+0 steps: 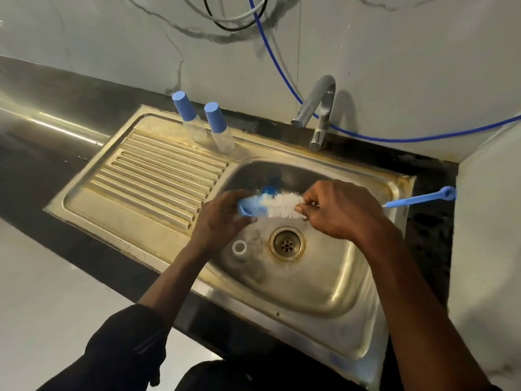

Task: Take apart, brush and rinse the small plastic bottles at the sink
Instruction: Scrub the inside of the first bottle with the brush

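1. Fingers (249, 220) of the left hand (222, 215) curl round a blue cap (242, 208), held over the left side of the basin.
2. Fingertips (299, 209) of the right hand (335, 213) pinch the brush (282, 206) just where the white bristles end. The bristle tip reaches the cap; how deep it goes I cannot tell.
3. One brush is in view. Its blue handle (417, 198) sticks out right of the right hand, across the sink's right rim.
4. Two capped bottles (218, 128) stand upright side by side at the back edge of the sink (352, 292), upper centre of the frame. Both are clear with blue caps.
5. One clear bottle (239, 248) with no cap lies in the basin below the left hand, its white neck open, just left of the drain (287, 244).
6. One more blue piece (269, 189) sits at the back of the basin. The brush hides part of it, so I cannot tell what it is.
7. One tap (315, 111) bends over the back rim, right of the capped bottles.
8. One blue hose (282, 66) runs down the wall behind the tap and off to the right edge. Black and white cables (234, 24) loop at the top of the frame.
9. One ribbed drainboard (160, 176) fills the left half of the sink, and a dark counter (42, 153) surrounds it.
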